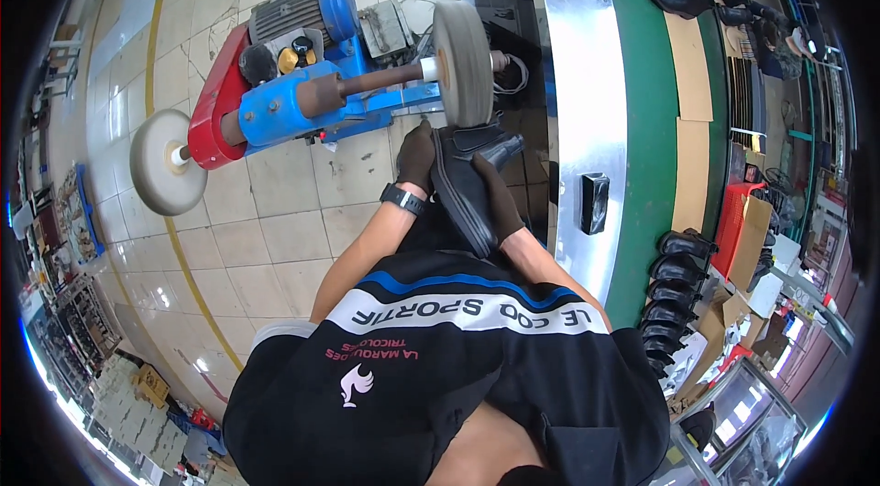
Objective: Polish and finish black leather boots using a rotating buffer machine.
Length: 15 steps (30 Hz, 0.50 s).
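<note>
Both my hands wear dark brown gloves and hold a black leather shoe (457, 188) in front of me, its sole edge turned to the left. My left hand (417, 157) is closed on the sole side, with a black watch (403, 199) on that wrist. Along the shoe's right side lies my right hand (500, 202), fingers wrapped on the upper. The far end of the shoe is right at the lower edge of a grey buffing wheel (466, 64) and appears to touch it. Some of my fingertips are hidden.
The wheel sits on the shaft of a blue and red machine (284, 105) with a motor (293, 11); a second wheel (169, 162) is at its left end. On the right runs a metal-edged green bench (646, 119) with a black block (595, 204) and several black shoes (678, 268).
</note>
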{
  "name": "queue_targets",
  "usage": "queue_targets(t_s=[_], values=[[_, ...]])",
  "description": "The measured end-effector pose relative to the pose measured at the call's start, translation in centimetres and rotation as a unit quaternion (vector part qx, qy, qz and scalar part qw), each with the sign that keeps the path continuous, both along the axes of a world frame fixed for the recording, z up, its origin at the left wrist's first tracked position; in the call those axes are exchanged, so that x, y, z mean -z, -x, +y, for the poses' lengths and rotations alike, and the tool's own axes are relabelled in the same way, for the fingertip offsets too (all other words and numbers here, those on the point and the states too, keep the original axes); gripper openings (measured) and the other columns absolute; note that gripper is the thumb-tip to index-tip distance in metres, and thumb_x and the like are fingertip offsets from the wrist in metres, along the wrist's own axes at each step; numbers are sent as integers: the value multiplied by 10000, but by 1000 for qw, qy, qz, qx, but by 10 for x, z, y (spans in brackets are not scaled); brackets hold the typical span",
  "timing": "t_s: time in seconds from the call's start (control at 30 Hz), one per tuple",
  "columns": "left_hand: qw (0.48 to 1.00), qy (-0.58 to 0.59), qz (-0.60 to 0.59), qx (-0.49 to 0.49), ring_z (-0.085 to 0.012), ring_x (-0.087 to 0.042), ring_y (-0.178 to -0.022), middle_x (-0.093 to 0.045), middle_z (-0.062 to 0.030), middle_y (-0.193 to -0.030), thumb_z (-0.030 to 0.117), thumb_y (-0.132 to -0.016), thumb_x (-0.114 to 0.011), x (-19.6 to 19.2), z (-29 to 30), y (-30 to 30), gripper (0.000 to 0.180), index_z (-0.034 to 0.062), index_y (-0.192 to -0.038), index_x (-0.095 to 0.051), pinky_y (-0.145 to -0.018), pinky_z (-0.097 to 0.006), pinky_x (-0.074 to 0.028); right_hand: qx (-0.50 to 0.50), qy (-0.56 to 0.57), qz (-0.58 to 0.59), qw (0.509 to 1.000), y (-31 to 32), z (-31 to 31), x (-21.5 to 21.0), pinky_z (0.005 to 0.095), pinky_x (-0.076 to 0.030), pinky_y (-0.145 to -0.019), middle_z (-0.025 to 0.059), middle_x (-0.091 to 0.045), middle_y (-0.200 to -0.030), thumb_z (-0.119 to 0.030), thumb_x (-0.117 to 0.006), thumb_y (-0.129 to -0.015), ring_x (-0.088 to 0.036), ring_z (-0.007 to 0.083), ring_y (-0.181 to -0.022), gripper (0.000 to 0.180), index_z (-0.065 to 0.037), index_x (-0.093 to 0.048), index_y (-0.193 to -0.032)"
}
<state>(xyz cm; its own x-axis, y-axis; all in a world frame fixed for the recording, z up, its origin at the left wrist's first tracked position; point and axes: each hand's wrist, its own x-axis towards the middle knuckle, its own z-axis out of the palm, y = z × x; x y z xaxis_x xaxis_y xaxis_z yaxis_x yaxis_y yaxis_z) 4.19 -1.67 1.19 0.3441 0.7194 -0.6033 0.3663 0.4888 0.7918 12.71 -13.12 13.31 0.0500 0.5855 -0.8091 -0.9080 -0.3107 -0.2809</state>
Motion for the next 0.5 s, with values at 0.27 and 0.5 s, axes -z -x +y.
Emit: queue_targets(t_s=[0.27,0.5], values=[[972,-72,59,-217,-310,-557,-854,-583,-214,-901,279,-845,-458,-74,-22,8,362,-58,-949,-540,-774,-357,-415,-258,-60,-392,881,-4,-9,-41,301,-353,-942,206,-387,-1257,-328,-719,-689,-458,250,-1107,997,2,-59,-1359],[967,-247,-7,-65,-297,-556,-887,-582,-171,-980,325,-880,-444,-101,-26,36,368,12,-1049,-537,-802,-361,-420,-455,-52,-389,799,-28,-19,-51,309,-310,-979,210,-357,-1312,-197,-740,-631,-425,245,-1159,978,-54,-134,-1385]])
